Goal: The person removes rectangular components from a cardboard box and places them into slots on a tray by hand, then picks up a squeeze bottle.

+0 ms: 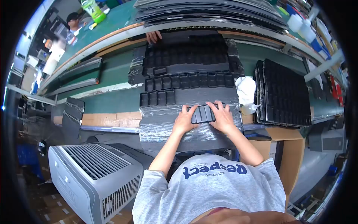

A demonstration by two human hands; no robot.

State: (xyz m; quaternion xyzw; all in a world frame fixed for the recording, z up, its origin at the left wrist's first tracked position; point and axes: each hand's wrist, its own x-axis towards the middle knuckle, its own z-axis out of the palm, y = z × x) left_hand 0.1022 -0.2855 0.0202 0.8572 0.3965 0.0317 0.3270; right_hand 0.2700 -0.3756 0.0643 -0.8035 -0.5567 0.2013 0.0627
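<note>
My left hand [184,120] and my right hand [223,118] grip the two ends of a short row of dark rectangular pieces [203,114], squeezed side by side between them. The row sits low over the near part of a black board [167,130] with a shiny, ribbed front. Beyond my hands, a short row of black shallow frames [157,98] lies at the left of the board. Behind it runs a longer row of similar frames [190,80]. Further back, many more black pieces [186,54] stand packed together in shadow.
Stacked black boards with cells [285,93] lean at the right, near a white cloth [245,90] and a small squeeze bottle [249,109]. Another person's hand [153,36] reaches in at the far side. A grey louvred machine [97,175] stands at lower left, an open carton [287,149] at right.
</note>
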